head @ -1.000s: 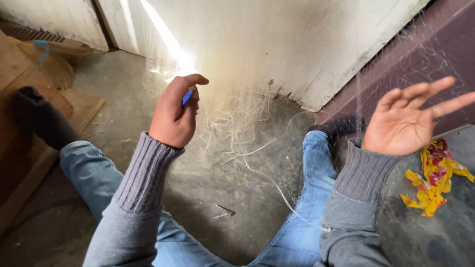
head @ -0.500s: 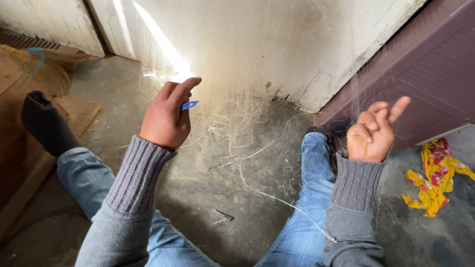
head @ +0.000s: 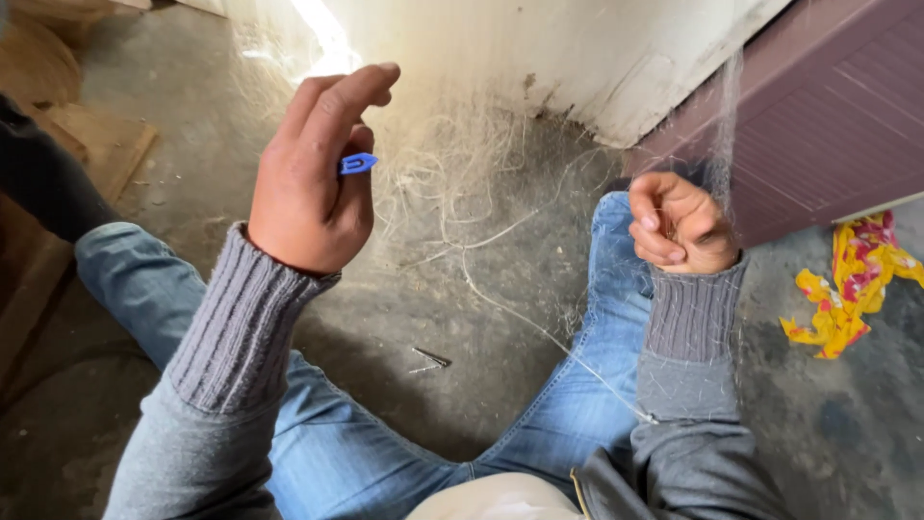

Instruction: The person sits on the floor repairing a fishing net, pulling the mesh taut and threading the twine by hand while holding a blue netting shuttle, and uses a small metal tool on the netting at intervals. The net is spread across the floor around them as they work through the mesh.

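blue plastic, a small pointed netting needle (head: 357, 164), sits pinched in the left hand (head: 313, 183), whose forefinger arches over it while the other fingers curl in. fine pale net mesh (head: 724, 125) rises in a thin sheet from the right hand (head: 679, 223), which is closed to a fist around a gather of it. loose whitish twine (head: 462, 207) lies on the concrete floor (head: 385, 308) by the wall's foot, between the blue-jeaned legs (head: 602, 385). yellow-red cloth (head: 847, 289) lies near the floor's right edge.

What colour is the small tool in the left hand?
Blue: the small tool, in the left hand, head view.
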